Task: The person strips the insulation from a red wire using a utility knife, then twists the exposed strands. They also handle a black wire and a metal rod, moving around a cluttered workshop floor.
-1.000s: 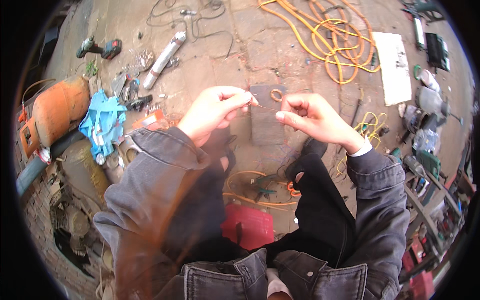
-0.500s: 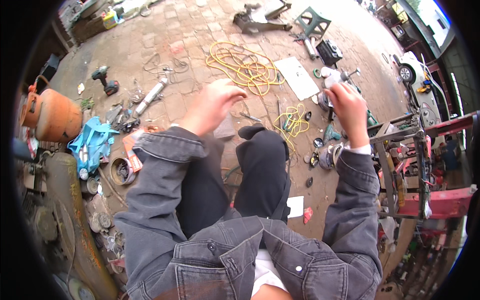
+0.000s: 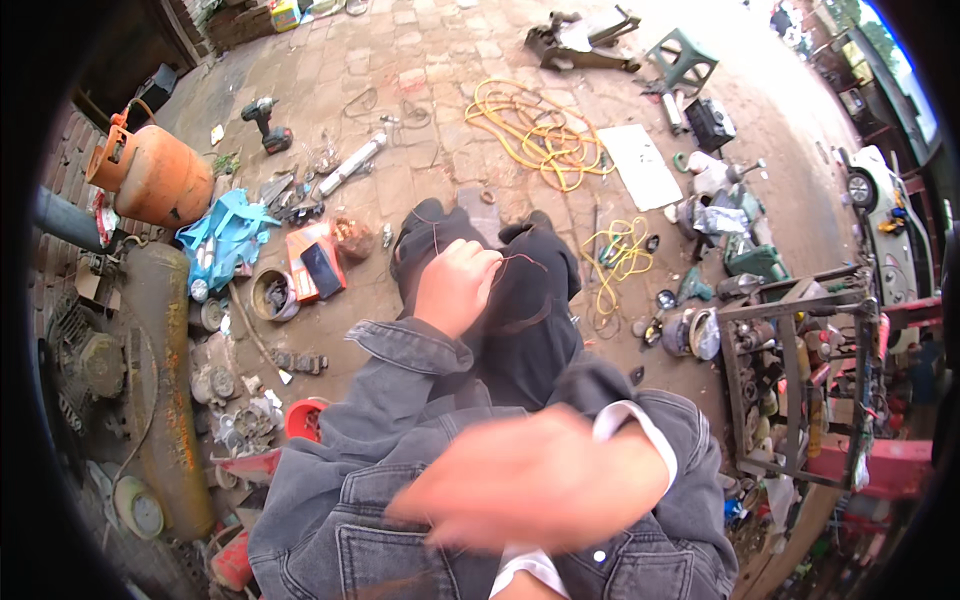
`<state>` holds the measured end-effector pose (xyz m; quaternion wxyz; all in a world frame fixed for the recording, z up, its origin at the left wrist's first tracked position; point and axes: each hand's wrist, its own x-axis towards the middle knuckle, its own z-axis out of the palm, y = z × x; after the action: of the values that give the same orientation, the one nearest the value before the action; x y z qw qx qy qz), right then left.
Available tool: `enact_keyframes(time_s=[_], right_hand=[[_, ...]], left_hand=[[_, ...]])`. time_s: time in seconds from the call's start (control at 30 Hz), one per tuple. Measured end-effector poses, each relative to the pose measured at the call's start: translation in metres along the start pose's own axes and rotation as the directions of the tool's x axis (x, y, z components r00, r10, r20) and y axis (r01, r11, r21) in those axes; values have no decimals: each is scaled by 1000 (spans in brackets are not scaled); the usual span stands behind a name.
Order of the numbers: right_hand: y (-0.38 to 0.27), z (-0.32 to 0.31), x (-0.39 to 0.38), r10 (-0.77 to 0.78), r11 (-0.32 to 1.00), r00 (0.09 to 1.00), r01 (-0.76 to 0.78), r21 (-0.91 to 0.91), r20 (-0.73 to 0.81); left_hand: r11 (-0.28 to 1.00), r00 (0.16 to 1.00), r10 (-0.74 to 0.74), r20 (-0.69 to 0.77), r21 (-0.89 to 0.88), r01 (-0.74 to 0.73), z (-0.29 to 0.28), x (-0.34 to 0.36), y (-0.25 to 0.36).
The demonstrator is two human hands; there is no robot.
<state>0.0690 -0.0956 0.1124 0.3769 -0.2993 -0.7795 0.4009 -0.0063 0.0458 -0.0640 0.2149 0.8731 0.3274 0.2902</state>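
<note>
Over my knees, my left hand [image 3: 457, 287] is closed in a pinch on a thin copper-coloured wire [image 3: 527, 260]. One end of the wire curls out to the right of the fingertips; a fine strand also rises above the hand. Close to my chest, my right hand [image 3: 540, 480] is crossing to the left, smeared by motion. Its fingers are too blurred to tell whether they hold anything. Beneath the left hand are my dark trouser legs [image 3: 520, 340].
To the left are an orange gas cylinder [image 3: 165, 175], a blue plastic bag [image 3: 225, 235], a phone [image 3: 321, 270] on an orange box and a cordless drill [image 3: 266, 125]. Ahead lies a yellow hose [image 3: 540, 140]. At right are a white sheet [image 3: 640, 165] and a metal frame rack [image 3: 790, 310].
My right hand has swept from the far right back to my chest. My left hand has come lower over my knees, and the view has shifted left.
</note>
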Motion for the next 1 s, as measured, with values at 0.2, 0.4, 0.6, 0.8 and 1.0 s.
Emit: enact_keyframes(time_s=[0.2, 0.4, 0.6, 0.8, 1.0], right_hand=[[-8, 24, 62, -28, 544, 999, -17, 839, 38], [18, -8, 48, 113, 590, 992, -113, 799, 57], [100, -47, 19, 323, 898, 789, -429, -92, -523], [166, -38, -8, 470, 801, 627, -598, 3, -621], [155, -38, -14, 517, 829, 705, -554, 77, -485]], left_hand=[[943, 974, -225, 7, -249, 220, 15, -8, -15], [948, 985, -134, 106, -276, 159, 9, -6, -22], [846, 973, -228, 30, -488, 213, -11, -1, -20], [823, 935, -355, -3, -476, 311, -32, -2, -14], [956, 954, -240, -180, -216, 200, -47, 3, -8]])
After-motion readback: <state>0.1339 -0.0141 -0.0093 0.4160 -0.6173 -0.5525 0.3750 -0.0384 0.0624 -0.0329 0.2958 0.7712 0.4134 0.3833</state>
